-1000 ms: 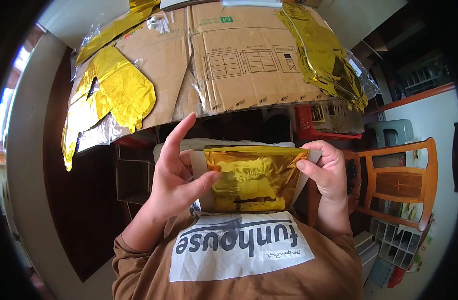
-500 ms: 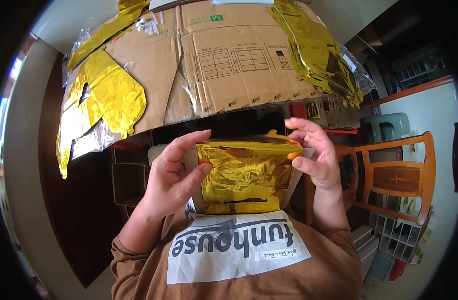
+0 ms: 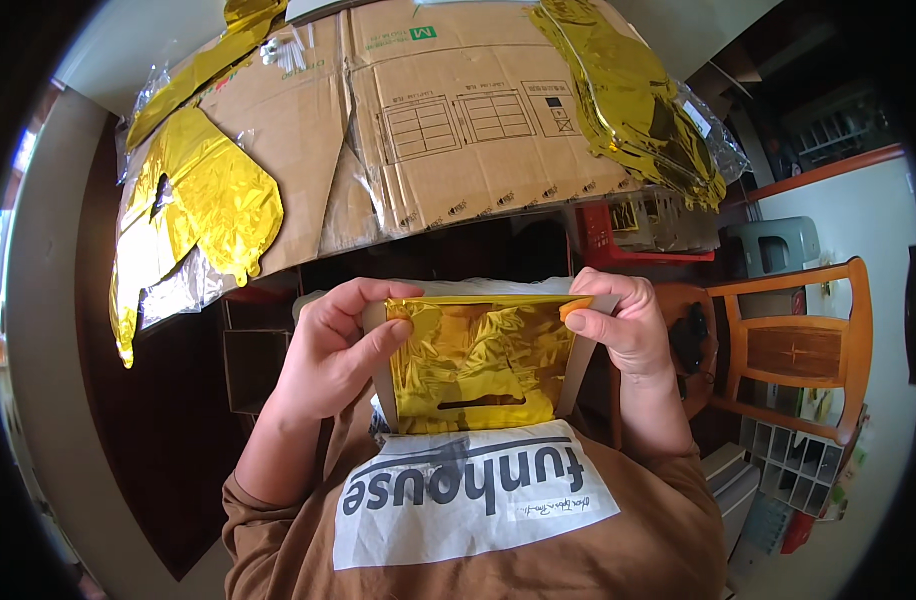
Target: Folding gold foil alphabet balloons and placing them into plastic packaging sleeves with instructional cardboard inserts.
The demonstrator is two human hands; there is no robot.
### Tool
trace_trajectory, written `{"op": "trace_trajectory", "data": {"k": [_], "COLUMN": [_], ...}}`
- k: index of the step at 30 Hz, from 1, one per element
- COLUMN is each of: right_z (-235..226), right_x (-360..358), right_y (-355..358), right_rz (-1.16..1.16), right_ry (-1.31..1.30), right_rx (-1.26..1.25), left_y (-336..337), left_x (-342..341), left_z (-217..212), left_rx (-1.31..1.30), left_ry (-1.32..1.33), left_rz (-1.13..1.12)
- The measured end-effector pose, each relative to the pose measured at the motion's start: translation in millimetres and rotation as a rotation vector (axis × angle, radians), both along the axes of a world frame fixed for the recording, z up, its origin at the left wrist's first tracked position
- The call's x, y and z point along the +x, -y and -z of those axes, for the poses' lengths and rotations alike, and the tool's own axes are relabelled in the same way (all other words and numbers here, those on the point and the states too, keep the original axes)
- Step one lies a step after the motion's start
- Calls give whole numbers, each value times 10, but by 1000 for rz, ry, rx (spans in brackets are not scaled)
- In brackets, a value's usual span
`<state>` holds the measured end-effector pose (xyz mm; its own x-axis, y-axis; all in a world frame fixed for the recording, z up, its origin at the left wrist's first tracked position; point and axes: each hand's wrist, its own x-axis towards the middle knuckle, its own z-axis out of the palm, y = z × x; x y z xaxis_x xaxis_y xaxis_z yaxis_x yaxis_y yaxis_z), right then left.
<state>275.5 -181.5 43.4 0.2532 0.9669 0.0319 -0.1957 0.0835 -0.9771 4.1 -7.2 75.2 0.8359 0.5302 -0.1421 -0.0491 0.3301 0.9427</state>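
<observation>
Head view: left hand (image 3: pixel 333 350) and right hand (image 3: pixel 618 325) both pinching folded gold foil balloon (image 3: pixel 473 365) between fingertips.

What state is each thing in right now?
Gold foil: folded flat, held upright between both hands.
Left hand: gripping the foil's left edge.
Right hand: pinching the top right corner.
Cardboard box: flattened on the table.
Foil balloons: deflated, lying flat.
Wooden chair: upright, unoccupied.

A big flat brown cardboard box (image 3: pixel 448 120) lies on the counter, with a small green label (image 3: pixel 410 34) near its far edge. Clear plastic bags (image 3: pixel 713 140) hold shiny gold foil at its right side.
</observation>
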Motion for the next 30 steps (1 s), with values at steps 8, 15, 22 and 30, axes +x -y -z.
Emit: {"op": "trace_trajectory", "data": {"k": [8, 15, 22, 30], "right_z": [-61, -59, 39, 213], "right_x": [-58, -67, -49, 37], "right_y": [-32, -32, -165, -193], "right_rz": [74, 98, 67, -38], "right_ry": [75, 205, 183, -36], "right_rx": [-80, -175, -205, -225], "left_y": [-54, -52, -82, -130], "left_x": [-11, -7, 92, 102], "left_z": [86, 193, 330, 426], "left_rx": [-86, 252, 177, 58], "left_ry": [-87, -218, -248, -237], "left_rz": [-38, -120, -82, -91]}}
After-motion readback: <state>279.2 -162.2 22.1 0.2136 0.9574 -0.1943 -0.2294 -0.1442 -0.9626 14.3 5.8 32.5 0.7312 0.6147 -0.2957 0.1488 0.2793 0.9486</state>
